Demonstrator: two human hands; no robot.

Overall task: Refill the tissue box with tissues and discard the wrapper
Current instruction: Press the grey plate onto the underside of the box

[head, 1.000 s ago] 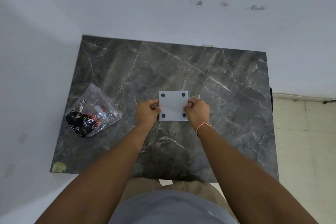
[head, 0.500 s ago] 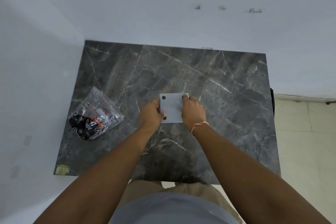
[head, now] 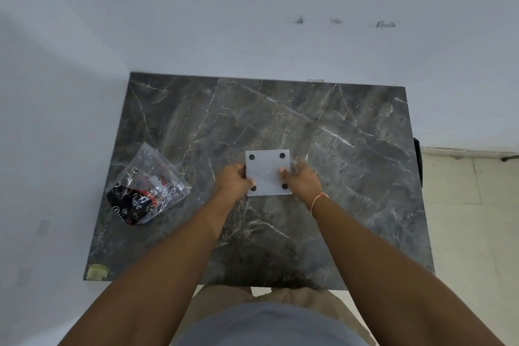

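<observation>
Head view, both hands' fingers curled gripping white tissue box (head: pixel 267 173), left hand (head: pixel 234 181), right hand (head: pixel 303 181), wrapper (head: pixel 146 191) leftward.

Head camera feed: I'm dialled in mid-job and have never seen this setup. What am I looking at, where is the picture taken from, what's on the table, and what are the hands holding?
There is no machine here: a person works with two bare hands. The single picture comes from a wide-angle camera worn on the head, looking forward and down, so the arms reach in from the bottom edge.

The surface is a dark marble-patterned table set against a white wall. The left hand and the right hand grip a white square piece with four black dots by its two sides; it looks like the underside of the tissue box, though I cannot be sure. The right wrist carries an orange band.

To the left, apart from the hands, a crumpled clear wrapper with black and red print lies on the table.
</observation>
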